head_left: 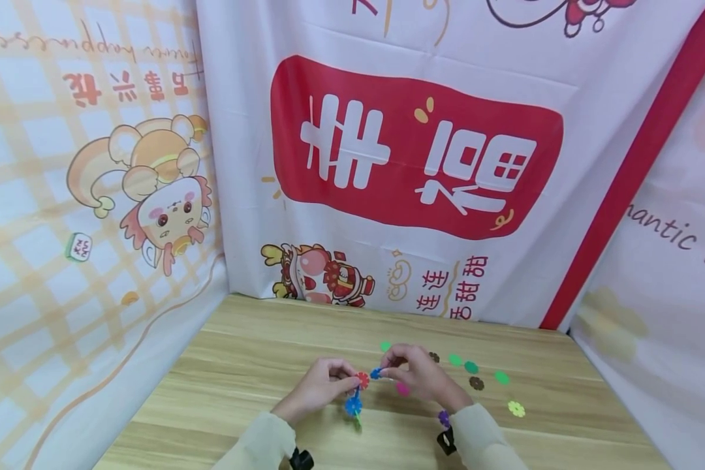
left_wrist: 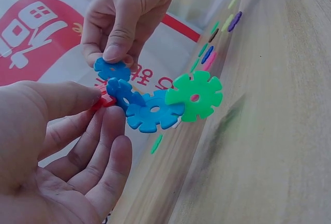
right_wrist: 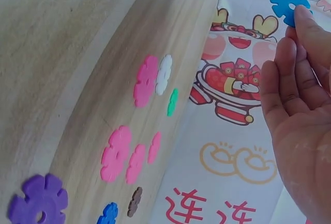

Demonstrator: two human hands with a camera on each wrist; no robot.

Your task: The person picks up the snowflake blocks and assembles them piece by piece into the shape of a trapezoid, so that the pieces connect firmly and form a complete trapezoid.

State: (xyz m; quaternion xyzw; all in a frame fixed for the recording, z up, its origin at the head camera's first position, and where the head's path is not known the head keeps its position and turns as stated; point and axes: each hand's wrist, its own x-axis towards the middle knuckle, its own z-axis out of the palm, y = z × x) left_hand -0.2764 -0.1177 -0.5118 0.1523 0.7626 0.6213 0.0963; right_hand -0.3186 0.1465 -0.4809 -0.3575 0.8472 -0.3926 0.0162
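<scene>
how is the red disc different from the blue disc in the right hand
The red disc is pinched in the left hand, the blue disc in the right hand. The red disc is joined to a chain of discs; the blue disc is separate. Both are notched and held above the table.

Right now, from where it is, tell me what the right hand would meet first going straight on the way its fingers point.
The right hand, pinching a blue disc, would probably meet the red disc in the left hand first; depth between them is hard to judge.
</scene>
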